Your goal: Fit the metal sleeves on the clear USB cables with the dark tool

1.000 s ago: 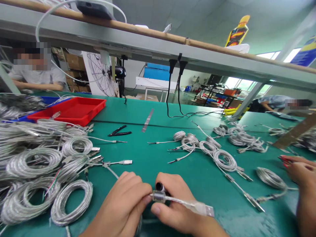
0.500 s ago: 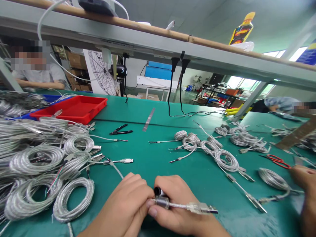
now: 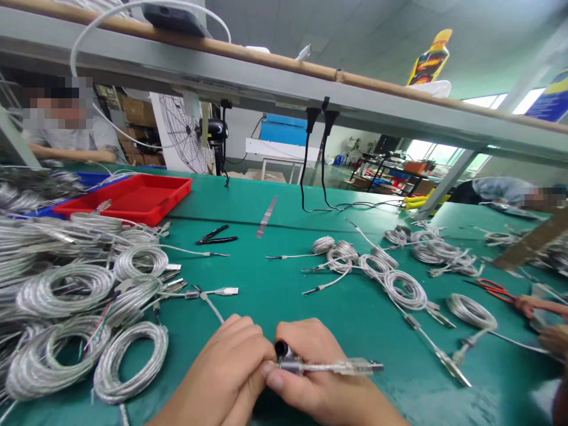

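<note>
Cable in both hands

This is a factory workshop for cable work. A long green workbench bears a heap of coiled cables at ten o'clock and more coils at two, with a red tray and black cutters towards eleven. Plugs hang beneath an overhead shelf at twelve; a large caged fan stands at eleven, and another worker leans on the bench between ten and eleven.
</note>
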`<state>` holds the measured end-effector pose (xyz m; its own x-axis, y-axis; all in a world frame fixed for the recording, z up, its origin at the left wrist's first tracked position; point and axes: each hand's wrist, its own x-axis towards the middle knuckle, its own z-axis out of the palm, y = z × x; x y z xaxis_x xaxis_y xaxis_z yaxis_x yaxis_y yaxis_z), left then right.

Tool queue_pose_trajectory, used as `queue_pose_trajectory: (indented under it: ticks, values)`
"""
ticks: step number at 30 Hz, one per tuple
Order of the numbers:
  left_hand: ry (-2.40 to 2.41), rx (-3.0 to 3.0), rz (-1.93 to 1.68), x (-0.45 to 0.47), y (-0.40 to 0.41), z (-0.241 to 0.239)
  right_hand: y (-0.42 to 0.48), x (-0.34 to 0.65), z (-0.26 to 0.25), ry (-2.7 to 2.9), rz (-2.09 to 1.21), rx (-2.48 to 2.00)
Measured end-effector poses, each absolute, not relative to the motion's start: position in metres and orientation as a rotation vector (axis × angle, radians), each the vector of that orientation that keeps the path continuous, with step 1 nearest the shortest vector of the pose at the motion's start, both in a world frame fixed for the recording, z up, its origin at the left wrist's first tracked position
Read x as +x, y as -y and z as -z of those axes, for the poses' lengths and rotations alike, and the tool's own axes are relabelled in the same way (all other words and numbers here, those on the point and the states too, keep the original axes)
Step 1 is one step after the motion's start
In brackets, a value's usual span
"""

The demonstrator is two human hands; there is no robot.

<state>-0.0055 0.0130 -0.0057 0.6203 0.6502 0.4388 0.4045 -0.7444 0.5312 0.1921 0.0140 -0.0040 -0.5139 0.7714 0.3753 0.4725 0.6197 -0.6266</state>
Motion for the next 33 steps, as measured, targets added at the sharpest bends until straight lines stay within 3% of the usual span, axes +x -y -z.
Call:
queue_pose_trajectory:
  ticks: [13, 23, 33]
  values:
    - [-0.828, 2.435, -0.956, -0.007, -0.013, 0.007, -0.013, 0.189, 0.009, 2.113, -0.494, -1.047]
    - [-0.822, 2.481, -0.961, -0.007, -0.013, 0.008, -0.012, 0.192, -0.002, 2.193, -0.668, -1.055]
    - [-0.841, 2.433, -0.949, -0.006, -0.012, 0.004, -0.009, 0.191, 0.0, 2.185, -0.633, -1.038]
